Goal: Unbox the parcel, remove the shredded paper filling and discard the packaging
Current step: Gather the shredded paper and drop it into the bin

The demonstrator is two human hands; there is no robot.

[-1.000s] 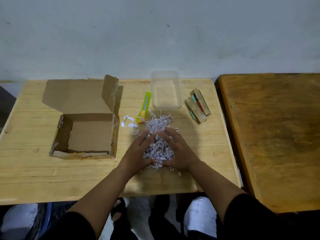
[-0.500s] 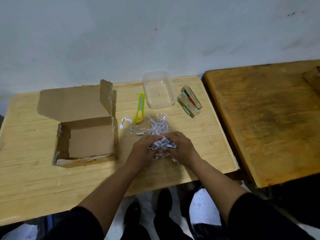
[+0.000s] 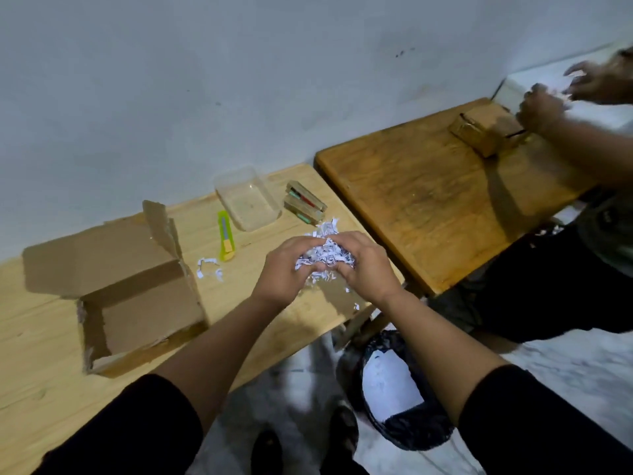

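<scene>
We look down along a pale blue-grey wall (image 3: 205, 80) at a light wooden table (image 3: 41, 371), with a darker wooden table (image 3: 428, 207) standing just beside it on the right. On the light table the opened cardboard box (image 3: 144, 303) sits at the left, its lid flap folded back toward the wall and its inside bare of filling. Near the box's right side lie a few loose paper scraps (image 3: 209, 267), and just beyond them a yellow-green utility knife (image 3: 226, 240). Behind the knife, a clear plastic container (image 3: 246, 198) stands close to the wall, with small brown cartons (image 3: 305, 202) just to its right.

Our left hand (image 3: 282, 272) and right hand (image 3: 368, 265) are cupped together over the table's right part, clamped on a bundle of shredded paper (image 3: 325, 257) held between them above the tabletop. A few more shreds (image 3: 327, 228) lie on the table behind the hands.

On the floor below the table's right edge we see a black-lined waste bin (image 3: 397, 389) with white paper inside. At the far right another person's hands (image 3: 544, 109) are busy near a brown parcel (image 3: 479, 133) on the darker table; they are blurred.
</scene>
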